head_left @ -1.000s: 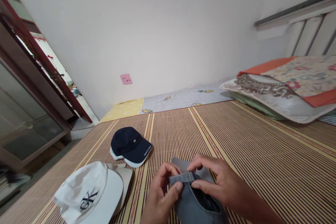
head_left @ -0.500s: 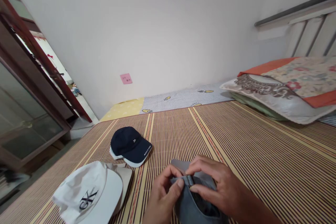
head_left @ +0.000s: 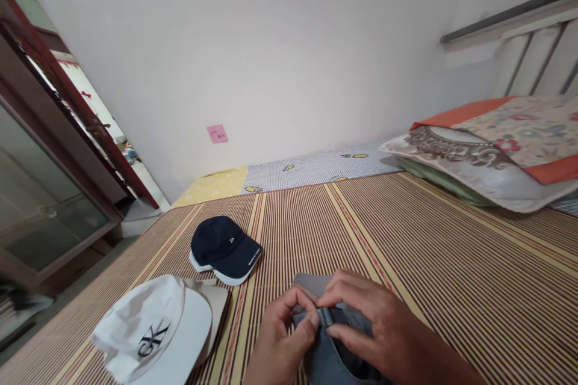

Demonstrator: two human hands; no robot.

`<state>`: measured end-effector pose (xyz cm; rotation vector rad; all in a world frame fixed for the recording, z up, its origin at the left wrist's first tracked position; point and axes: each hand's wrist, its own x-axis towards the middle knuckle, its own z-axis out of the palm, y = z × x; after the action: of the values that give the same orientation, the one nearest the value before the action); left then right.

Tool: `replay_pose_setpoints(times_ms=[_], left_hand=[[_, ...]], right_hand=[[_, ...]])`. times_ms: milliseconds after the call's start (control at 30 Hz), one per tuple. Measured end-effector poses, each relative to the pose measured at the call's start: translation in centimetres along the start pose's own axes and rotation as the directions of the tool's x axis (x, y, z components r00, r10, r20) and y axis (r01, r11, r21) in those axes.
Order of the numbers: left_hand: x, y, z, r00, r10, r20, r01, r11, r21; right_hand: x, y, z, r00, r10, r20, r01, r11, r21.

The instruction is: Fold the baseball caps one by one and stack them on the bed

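Observation:
A grey-blue cap lies on the striped bamboo mat at the bottom centre, its back strap toward me. My left hand pinches the strap on its left side between thumb and fingers. My right hand pinches the same strap from the right, next to its small buckle. A grey brim pokes out behind my fingers. Further left lie a dark navy cap and a white cap with a black logo, neither touched.
Pillows and a folded floral quilt are stacked at the right by the metal headboard. A checked sheet shows along the white wall. A dark wooden glass-fronted cabinet stands at the left beyond the bed's edge.
Both hands have drawn closer together on the cap's strap and sunk slightly lower in the view; the buckle is now mostly covered by my fingers. The other caps have not moved.

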<state>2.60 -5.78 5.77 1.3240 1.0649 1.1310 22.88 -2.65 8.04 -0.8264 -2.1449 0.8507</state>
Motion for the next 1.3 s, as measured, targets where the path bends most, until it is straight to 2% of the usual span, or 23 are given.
replay_pose_setpoints(times_ms=[167, 467, 667, 867, 967, 1067, 1167, 1300], left_hand=[[0.1, -0.5, 0.0, 1.000, 0.020, -0.024, -0.018, 0.998, 0.060], [0.1, 0.3, 0.3, 0.998, -0.047, 0.036, 0.049, 0.997, -0.065], [0.4, -0.3, 0.3, 0.995, -0.091, 0.031, 0.095, 0.987, -0.131], [0.7, -1.2, 0.3, 0.996, -0.084, 0.002, 0.079, 0.931, -0.357], [0.8, -1.3, 0.3, 0.997, -0.075, -0.004, 0.068, 0.931, -0.359], [1.0, -1.3, 0.2, 0.999, -0.052, -0.003, 0.047, 0.933, -0.356], [1.1, -1.4, 0.0, 0.999, -0.031, -0.011, 0.025, 0.930, -0.366], [1.1, -1.4, 0.2, 0.998, -0.022, -0.062, -0.002, 0.935, -0.354]], right_hand=[[0.1, 0.0, 0.4, 0.999, 0.022, 0.032, -0.020, 0.997, -0.081], [0.1, -0.7, 0.2, 0.997, 0.054, 0.059, -0.047, 0.994, -0.102], [0.1, -0.1, 0.0, 0.999, 0.005, 0.048, -0.003, 0.999, -0.037], [0.0, 0.0, -0.2, 0.998, -0.053, 0.017, 0.052, 0.996, 0.073], [0.0, 0.1, 0.1, 0.999, -0.043, -0.016, 0.043, 0.999, -0.006], [0.0, 0.4, 0.5, 0.998, 0.016, -0.067, -0.022, 0.996, -0.091], [0.0, 0.5, 0.5, 0.995, 0.056, -0.086, -0.062, 0.995, -0.077], [0.1, 0.0, 0.4, 0.997, 0.029, -0.068, -0.030, 0.999, -0.026]])
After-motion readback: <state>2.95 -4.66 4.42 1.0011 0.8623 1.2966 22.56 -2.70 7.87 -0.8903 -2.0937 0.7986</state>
